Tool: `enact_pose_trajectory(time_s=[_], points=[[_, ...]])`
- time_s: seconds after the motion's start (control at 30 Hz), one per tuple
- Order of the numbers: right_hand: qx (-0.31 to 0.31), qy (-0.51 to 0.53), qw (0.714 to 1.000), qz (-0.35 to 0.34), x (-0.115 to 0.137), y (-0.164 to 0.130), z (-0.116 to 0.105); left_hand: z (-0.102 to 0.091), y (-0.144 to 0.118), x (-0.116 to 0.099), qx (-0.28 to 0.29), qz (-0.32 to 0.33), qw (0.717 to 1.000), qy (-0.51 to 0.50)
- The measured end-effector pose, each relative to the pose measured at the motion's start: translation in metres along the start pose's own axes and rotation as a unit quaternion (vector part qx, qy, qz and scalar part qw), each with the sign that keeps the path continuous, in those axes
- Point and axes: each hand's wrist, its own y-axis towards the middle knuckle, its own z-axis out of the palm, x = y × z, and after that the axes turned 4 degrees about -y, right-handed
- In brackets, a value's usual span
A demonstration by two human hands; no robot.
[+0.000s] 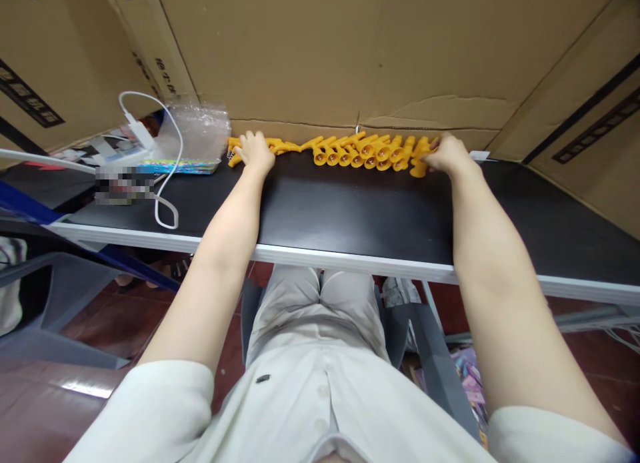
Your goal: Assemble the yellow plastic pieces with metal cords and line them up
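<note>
A long row of small yellow horn-shaped plastic pieces lies along the back of the black tabletop, against cardboard. Several pieces point their open cup ends toward me. At the row's left end, my left hand curls its fingers over a few yellow pieces; a small metal chain or coil shows beside it. My right hand closes round the pieces at the right end, thumb toward the row. Its fingertips are partly hidden behind the pieces.
Left of the row lie a clear plastic bag, a stack of colourful flat packets and a white cable with a plug. Tall cardboard walls the back. A metal edge strip runs along the front.
</note>
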Motion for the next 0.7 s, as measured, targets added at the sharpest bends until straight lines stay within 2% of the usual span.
enact_pose_trajectory(time_s=[0.1, 0.23, 0.4, 0.63, 0.7], points=[[0.016, 0.023, 0.998, 0.059, 0.009, -0.012, -0.006, -0.004, -0.006, 0.006, 0.032, -0.060, 0.997, 0.041], [0.023, 0.029, 0.998, 0.057, 0.015, -0.019, -0.010, -0.007, -0.010, 0.008, 0.054, -0.089, 0.992, 0.067], [0.030, -0.004, 0.998, 0.055, 0.023, -0.024, -0.015, -0.004, -0.006, 0.012, 0.022, -0.109, 0.992, 0.056], [0.030, 0.004, 0.998, 0.050, 0.019, -0.019, -0.012, -0.002, 0.015, 0.021, -0.105, -0.106, 0.984, -0.096], [0.018, 0.004, 1.000, 0.010, 0.014, -0.015, -0.008, -0.002, 0.019, 0.020, -0.115, -0.122, 0.978, -0.125]])
